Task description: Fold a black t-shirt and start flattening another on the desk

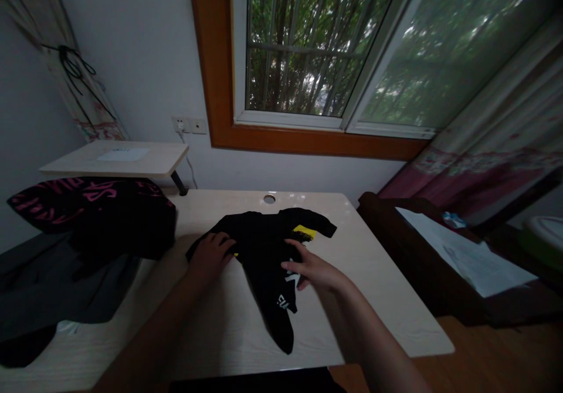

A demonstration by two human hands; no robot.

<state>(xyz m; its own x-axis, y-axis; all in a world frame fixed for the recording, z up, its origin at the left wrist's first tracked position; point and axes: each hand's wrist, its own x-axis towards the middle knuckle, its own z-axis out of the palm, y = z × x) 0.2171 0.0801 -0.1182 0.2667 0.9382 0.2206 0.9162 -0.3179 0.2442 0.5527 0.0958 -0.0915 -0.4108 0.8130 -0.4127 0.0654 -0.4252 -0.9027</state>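
I see a black T-shirt [264, 252] lying rumpled at the middle of the pale table [387, 299]. It has a yellow patch near the sleeve on its far side and white lettering on the narrow part that trails toward the near edge. My left hand [211, 256] lies flat on its left side, fingers stretched out and gripping nothing, while my right hand [310, 268] rests open on its middle, fingers loosely spread. A heap of dark clothes [101, 214] with pink lettering sits at the table's left edge.
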